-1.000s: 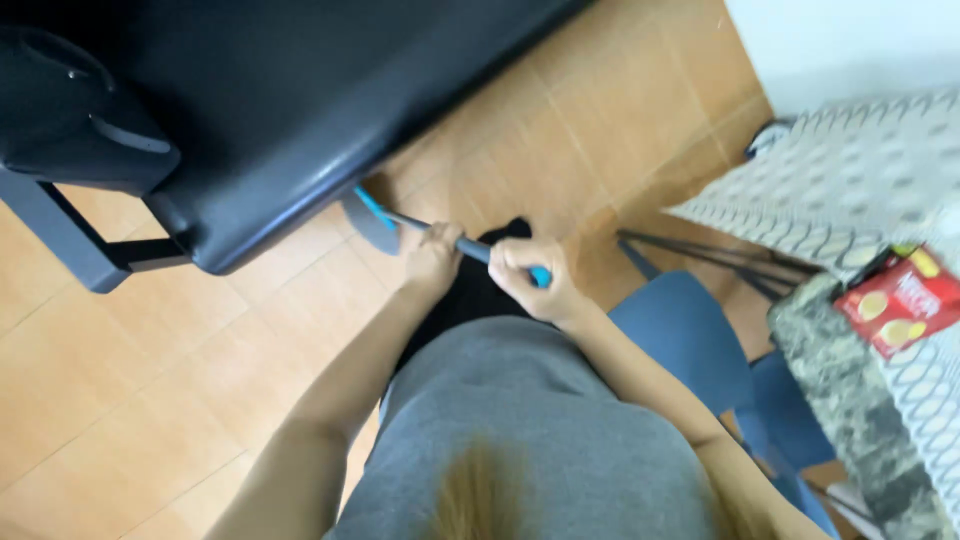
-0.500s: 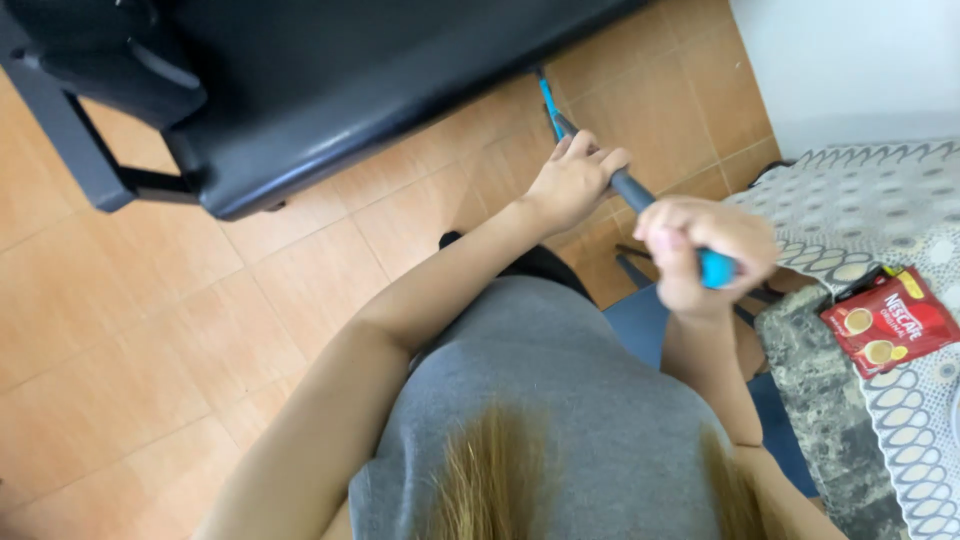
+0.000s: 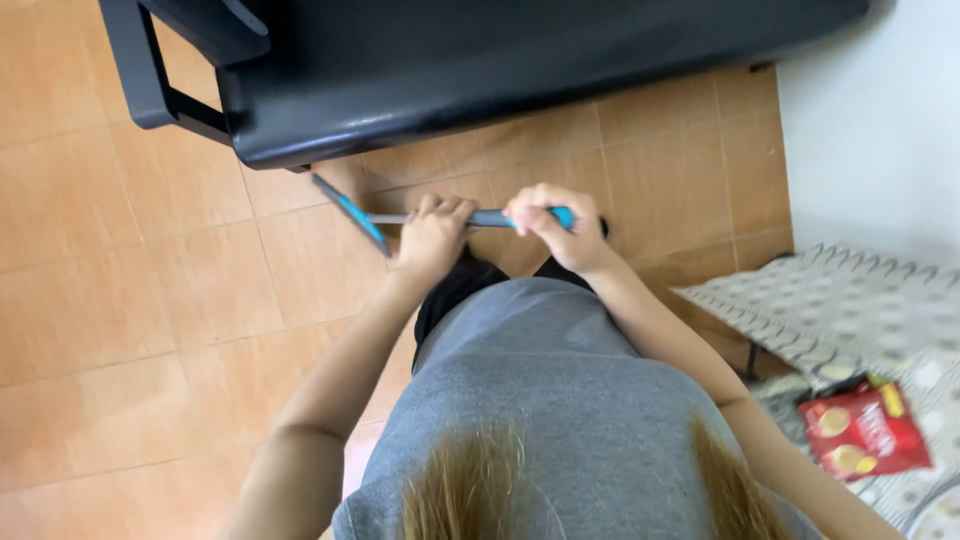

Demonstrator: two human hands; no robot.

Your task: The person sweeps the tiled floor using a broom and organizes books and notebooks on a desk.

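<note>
Both my hands grip a long-handled floor tool. Its grey handle (image 3: 490, 217) has a blue end cap, and its narrow blue and dark head (image 3: 350, 214) rests on the tiled floor just in front of a black sofa (image 3: 480, 70). My left hand (image 3: 432, 235) holds the shaft lower down, close to the head. My right hand (image 3: 548, 222) wraps the upper grip near the blue end. The handle lies nearly level across the view. My grey shirt fills the bottom of the frame.
Orange-brown floor tiles (image 3: 140, 300) spread to the left. A white wall (image 3: 870, 120) stands at the right. Below it is a table with a patterned grey cloth (image 3: 830, 300), and a red snack packet (image 3: 865, 430) lies on it.
The view has swung and the tool has turned from a steep angle at the right to nearly level in the middle. The head now sits by the sofa's front edge. Both hands kept their grip.
</note>
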